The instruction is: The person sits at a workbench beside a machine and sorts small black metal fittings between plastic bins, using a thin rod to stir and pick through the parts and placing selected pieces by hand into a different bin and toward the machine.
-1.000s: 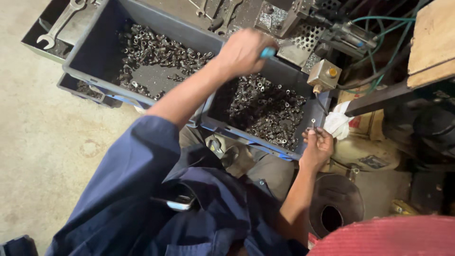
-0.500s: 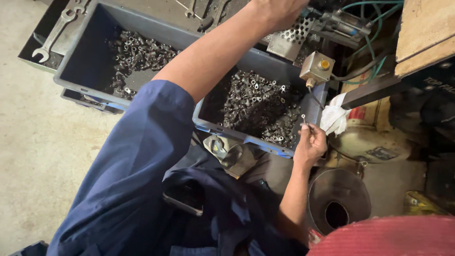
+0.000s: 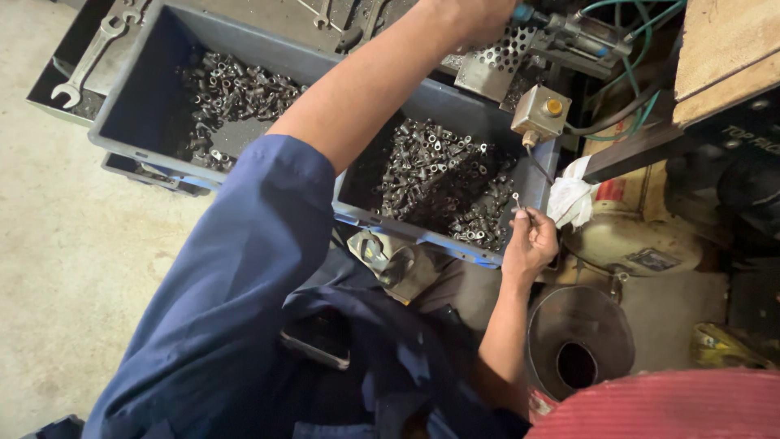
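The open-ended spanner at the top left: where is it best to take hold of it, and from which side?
Grip the spanner at mid-shank, coming from above. It lies flat and slanted in a shallow dark tray, its open jaw towards the tray's near end, so the long narrow shank seems the easiest part to pinch.

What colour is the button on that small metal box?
Yellow-orange, on the grey box; the head view shows it.

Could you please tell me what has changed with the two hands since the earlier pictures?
The left hand has moved from above the parts bin up to the machine behind it. The right hand stays at the bin's near corner, still pinching a small metal part. Bins and white rag are unmoved.
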### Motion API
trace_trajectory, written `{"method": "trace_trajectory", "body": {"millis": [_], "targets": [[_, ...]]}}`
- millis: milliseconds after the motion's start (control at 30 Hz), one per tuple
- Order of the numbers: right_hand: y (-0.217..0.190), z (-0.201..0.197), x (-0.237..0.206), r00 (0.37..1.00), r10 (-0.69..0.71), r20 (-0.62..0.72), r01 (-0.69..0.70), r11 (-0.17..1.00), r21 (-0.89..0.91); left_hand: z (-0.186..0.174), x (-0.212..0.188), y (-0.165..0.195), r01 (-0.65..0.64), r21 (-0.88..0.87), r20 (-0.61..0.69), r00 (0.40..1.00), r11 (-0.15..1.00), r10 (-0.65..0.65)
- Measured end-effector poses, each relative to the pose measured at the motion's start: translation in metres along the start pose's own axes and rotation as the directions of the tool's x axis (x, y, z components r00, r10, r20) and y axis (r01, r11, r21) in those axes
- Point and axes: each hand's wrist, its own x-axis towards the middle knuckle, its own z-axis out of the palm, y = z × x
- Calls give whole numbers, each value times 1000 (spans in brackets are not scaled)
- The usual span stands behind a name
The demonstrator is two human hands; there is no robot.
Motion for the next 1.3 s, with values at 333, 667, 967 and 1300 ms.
{"method": "trace_trajectory", "body": {"millis": [333,667,967,1300], "targets": [[7,-4,11,986,162,-30,-159,983,96,55,-123,-63,-41,-645,-262,950,763,-170],[-49,118,112,935,310,175,-356,805,474,99,-299,-171,332,116,-75,943,936,-325],[-65,224,212,900,437,-11,-365,766,529,122,-298,-177,485,135,388,777,864,-496],[-64,239,228,891,453,-26,-349,721,599,128,-299,-172,529,74,526,699,845,-484]]}}
